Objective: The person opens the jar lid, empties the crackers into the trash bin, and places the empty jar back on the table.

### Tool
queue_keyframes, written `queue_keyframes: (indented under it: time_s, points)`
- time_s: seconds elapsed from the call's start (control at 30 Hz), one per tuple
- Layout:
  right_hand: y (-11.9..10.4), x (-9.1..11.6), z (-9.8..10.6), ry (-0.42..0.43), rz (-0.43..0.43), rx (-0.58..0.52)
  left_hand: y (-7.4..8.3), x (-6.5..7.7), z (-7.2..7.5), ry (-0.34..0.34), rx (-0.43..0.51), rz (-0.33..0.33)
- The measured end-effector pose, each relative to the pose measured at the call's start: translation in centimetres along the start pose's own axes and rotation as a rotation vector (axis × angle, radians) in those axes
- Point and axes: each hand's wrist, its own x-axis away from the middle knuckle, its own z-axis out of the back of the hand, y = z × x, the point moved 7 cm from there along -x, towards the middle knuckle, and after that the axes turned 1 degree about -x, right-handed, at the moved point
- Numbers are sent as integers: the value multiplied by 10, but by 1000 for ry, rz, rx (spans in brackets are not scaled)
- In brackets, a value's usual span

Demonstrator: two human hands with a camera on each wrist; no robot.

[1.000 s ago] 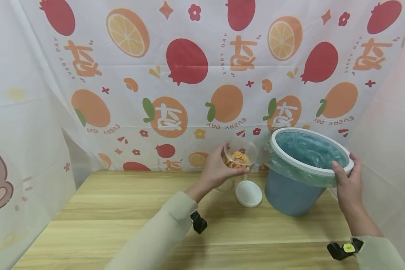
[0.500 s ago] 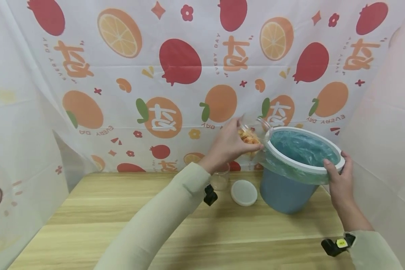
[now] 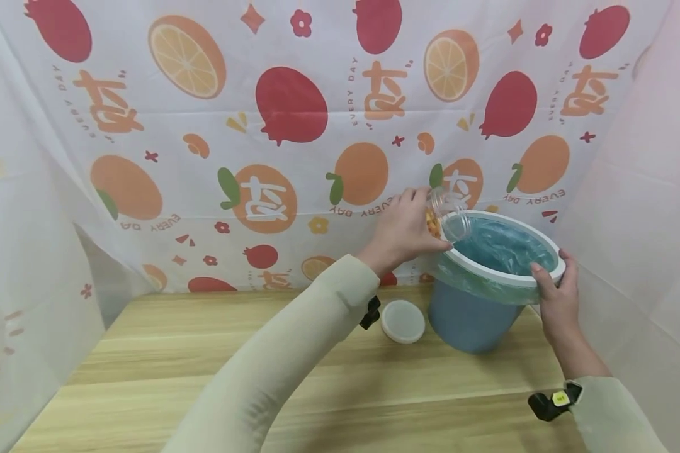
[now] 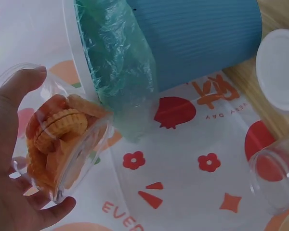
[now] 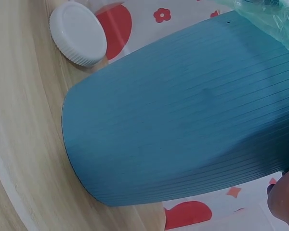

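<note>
My left hand [image 3: 401, 231] grips a clear plastic jar [image 3: 452, 207], tilted with its mouth over the near-left part of the bin's rim. Orange-brown ridged snack pieces [image 4: 62, 125] sit inside the jar, as the left wrist view shows. The blue bin [image 3: 469, 318] stands upright on the table, its white rim ring [image 3: 512, 278] over a green plastic liner [image 3: 476, 290] folded outside. My right hand [image 3: 559, 294] holds the ring at its right side, thumb on top; only a bit of that hand [image 5: 285, 199] appears in the right wrist view.
A round white lid [image 3: 403, 321] lies on the wooden table [image 3: 204, 371], left of the bin. Another clear jar [image 4: 274, 178] stands near it, hidden by my left arm in the head view. A fruit-print cloth [image 3: 294, 251] hangs close behind.
My left hand has raised the jar from above the table, carried it right to the bin and tipped it over. The right hand keeps its hold on the ring. The head view has shifted slightly.
</note>
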Motion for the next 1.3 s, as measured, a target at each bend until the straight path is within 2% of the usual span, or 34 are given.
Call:
queue_keyframes:
  time_s: [0.27, 0.47, 0.87, 1.07, 1.3]
  points:
    - [-2, 3, 0, -10, 9, 16, 13, -9, 1, -16, -57, -3]
    - [-3, 2, -4, -14, 23, 0, 21, -14, -5, -32, -177, -44]
    - [-4, 2, -2, -5, 16, -11, 39, -20, -14, 14, -416, -172]
    - [-3, 3, -3, -14, 11, -15, 45, -19, -17, 17, -567, -263]
    - [-4, 3, -2, -19, 23, -16, 57, -19, -19, 70, -712, -362]
